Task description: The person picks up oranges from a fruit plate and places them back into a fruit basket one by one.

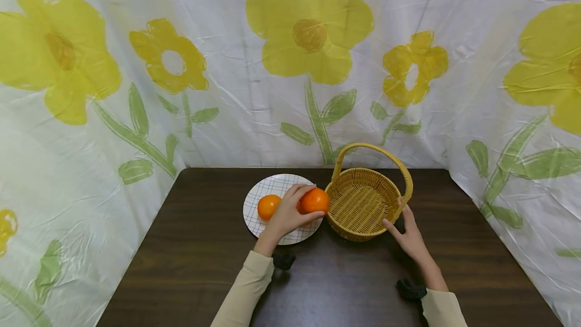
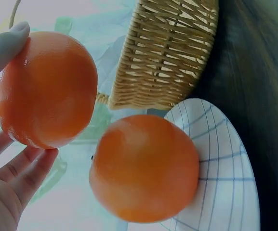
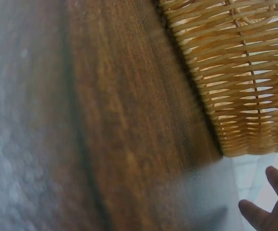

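Note:
My left hand (image 1: 287,215) holds an orange (image 1: 315,201) between thumb and fingertips, above the right side of a white plate with a dark grid (image 1: 282,181). Another orange (image 1: 269,207) rests on the plate, left of that hand. Close up in the left wrist view, the held orange (image 2: 47,91) is raised off the plate, with an orange (image 2: 146,168) on the plate beside it. A wicker basket (image 1: 360,201) with a tall handle stands right of the plate. My right hand (image 1: 410,236) grips its right side near the handle's base; some fingers are hidden behind it.
A dark wooden table (image 1: 204,256) carries everything. Behind it and at both sides hangs a white curtain (image 1: 236,130) printed with yellow flowers. The basket's arched handle (image 1: 374,148) rises over its opening. Black bands (image 1: 410,289) sit on both wrists.

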`<state>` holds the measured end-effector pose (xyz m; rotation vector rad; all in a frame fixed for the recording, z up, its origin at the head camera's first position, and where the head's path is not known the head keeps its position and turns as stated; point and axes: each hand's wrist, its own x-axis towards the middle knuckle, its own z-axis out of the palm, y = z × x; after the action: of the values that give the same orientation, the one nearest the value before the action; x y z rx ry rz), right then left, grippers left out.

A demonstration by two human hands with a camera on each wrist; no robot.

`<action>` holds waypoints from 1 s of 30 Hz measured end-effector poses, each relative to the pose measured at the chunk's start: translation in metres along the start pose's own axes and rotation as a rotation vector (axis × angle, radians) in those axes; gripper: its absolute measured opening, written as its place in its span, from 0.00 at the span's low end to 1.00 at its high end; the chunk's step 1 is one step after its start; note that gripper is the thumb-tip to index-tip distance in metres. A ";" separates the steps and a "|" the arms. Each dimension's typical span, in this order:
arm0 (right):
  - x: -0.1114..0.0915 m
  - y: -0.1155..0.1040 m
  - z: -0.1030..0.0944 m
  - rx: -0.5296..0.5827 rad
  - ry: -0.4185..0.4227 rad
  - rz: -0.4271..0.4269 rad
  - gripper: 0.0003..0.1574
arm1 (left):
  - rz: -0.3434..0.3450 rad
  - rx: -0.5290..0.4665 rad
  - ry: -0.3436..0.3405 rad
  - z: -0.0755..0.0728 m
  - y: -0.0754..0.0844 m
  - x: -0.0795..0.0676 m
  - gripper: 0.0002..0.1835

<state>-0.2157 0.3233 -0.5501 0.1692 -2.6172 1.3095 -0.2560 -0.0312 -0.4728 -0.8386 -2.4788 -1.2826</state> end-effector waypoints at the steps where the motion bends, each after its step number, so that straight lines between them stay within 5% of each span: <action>1: 0.000 0.000 0.000 0.002 -0.001 0.000 0.50 | 0.006 0.003 0.000 0.001 0.001 0.001 0.35; 30: 0.000 -0.001 0.001 0.008 0.011 -0.010 0.49 | 0.025 0.066 -0.078 0.025 0.014 0.029 0.36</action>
<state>-0.2154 0.3222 -0.5500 0.1759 -2.5993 1.3140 -0.2701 0.0066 -0.4653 -0.9174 -2.5470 -1.1741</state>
